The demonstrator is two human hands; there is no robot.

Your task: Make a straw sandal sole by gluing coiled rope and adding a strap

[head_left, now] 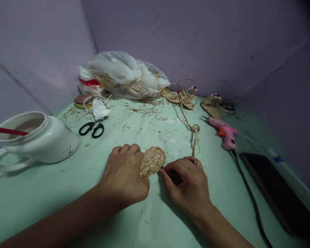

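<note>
In the middle part of the surface [150, 224], between both hands and well away from the back edge, a flat coiled disc [155, 159] of straw colour. To see on it: thin rows of twisted plant-like fibre, laid tightly one around the other, round to oval in outline, rough and ridged. Gripped at its left side by the left hand [125, 172], thumb below and fingers bent over. At its lower right rim, thumb and forefinger of the right hand [188, 182] in narrow pinch. Reaching to the far side of the right hand, a braided cord [195, 139] with a loose loop, similar in fibre and colour. Along the back edge, woven pieces [187, 101] with red and white beads [194, 88], beside a thin, crumpled, see-through plastic bag [129, 79]. Toward the left edge, a glossy white pot [54, 141] with rounded belly, and scissors [93, 132] with black oval handles. Toward the right edge, a pink glue gun [227, 136] in smooth plastic, and a flat dark phone [271, 189].
</note>
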